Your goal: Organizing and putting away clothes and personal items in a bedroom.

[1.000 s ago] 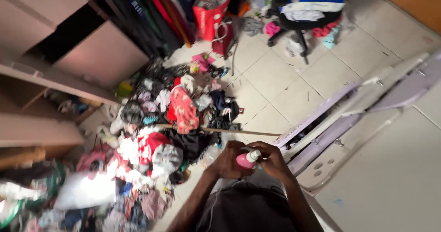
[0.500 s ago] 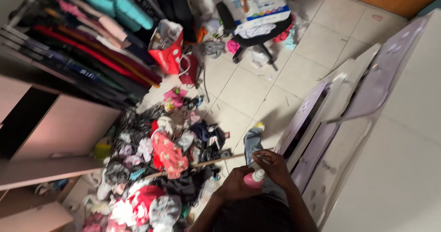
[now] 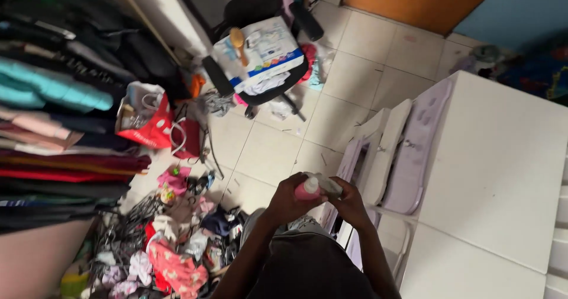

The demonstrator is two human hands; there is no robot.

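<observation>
From the head camera, both hands meet low in the middle of the frame around a small pink bottle (image 3: pixel 307 189). The left hand (image 3: pixel 288 201) is wrapped around the bottle's body, fingers curled tight against it. The right hand (image 3: pixel 349 199) is closed on the bottle's pale clear cap (image 3: pixel 326 184), which points sideways toward that hand — whether the cap is on or off the neck cannot be told.

Just beyond the right hand stands a white cabinet (image 3: pixel 497 157), with lilac drawer fronts (image 3: pixel 417 151) leaning open against its side. Below and to the left of the grip lies a heap of clothes (image 3: pixel 171 246) on the tiled floor (image 3: pixel 349 92). Further off on that side, stacked folded clothes (image 3: pixel 53 127) fill shelves, and a red shopping bag (image 3: pixel 148 127) sits at their foot. Well ahead of the hands is a black office chair (image 3: pixel 254 80) carrying a white printed pack (image 3: pixel 266 50) with a wooden hairbrush (image 3: pixel 238 41) on top — past it, an orange door (image 3: pixel 420 0).
</observation>
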